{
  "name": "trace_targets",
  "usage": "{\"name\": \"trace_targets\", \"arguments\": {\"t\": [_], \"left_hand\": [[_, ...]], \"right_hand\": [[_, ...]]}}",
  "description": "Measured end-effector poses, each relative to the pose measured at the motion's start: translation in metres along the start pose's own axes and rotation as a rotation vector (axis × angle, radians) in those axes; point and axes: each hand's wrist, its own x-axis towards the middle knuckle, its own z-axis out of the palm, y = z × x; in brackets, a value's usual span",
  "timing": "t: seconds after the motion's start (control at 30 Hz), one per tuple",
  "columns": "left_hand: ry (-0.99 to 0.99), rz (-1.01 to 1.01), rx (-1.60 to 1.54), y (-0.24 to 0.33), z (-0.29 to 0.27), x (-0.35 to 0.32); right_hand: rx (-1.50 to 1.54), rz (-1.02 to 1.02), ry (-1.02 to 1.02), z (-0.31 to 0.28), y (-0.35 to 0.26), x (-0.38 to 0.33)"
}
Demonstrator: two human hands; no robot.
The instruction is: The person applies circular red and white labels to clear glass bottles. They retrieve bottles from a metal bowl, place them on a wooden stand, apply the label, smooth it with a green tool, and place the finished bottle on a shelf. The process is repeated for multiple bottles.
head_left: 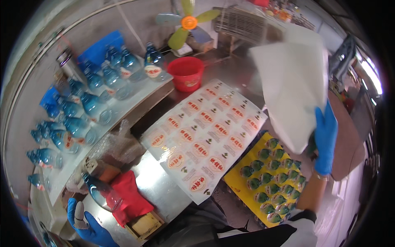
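On the right side, the right hand (326,138), in a blue glove, holds a big, floppy white sheet (290,90) by its edge, maybe so it hangs without folding. The left hand (92,229), also blue-gloved, is spread wide with nothing in it, near a see-through blue glass bottle (100,191). A soft red cloth (138,195) under the bottle may stop it rolling. White sticker paper with red print (201,144) lies flat on the shiny metal desk (154,175). I can't see the right thumb, and the floppy sheet looks blurry.

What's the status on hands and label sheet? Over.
Right hand gripping white sheet. Left hand open, apparently empty. Printed label sheet on metal table, nothing over it.
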Motion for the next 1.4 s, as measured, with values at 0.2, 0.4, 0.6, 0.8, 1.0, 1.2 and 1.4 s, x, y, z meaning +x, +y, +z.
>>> {"name": "trace_targets", "arguments": {"t": [0.2, 0.4, 0.6, 0.8, 1.0, 1.2, 1.4], "left_hand": [[-0.069, -0.188, -0.111, 0.01, 0.019, -0.004], [-0.085, -0.107, 0.062, 0.032, 0.004, 0.007], [-0.168, 0.063, 0.163, 0.033, 0.004, 0.007], [-0.189, -0.004, 0.369, 0.0, -0.035, -0.016], [-0.234, -0.07, 0.446, -0.006, -0.033, -0.018], [-0.237, -0.006, 0.396, 0.001, -0.015, 0.003], [-0.196, -0.077, 0.422, -0.006, -0.032, -0.011]], "right_hand": [[-0.224, 0.262, -0.251, -0.015, 0.076, -0.153], [0.225, 0.697, -0.844, 0.191, 0.083, -0.235], [-0.078, -0.089, -0.668, 0.387, 0.148, -0.24], [1.078, 1.074, -0.116, 0.362, 0.152, -0.16], [0.987, 0.759, 0.568, 0.218, 0.144, -0.127], [0.884, 0.007, -0.418, 0.217, -0.056, 0.055], [0.161, -0.054, -1.187, 0.376, -0.146, 0.15]]}}
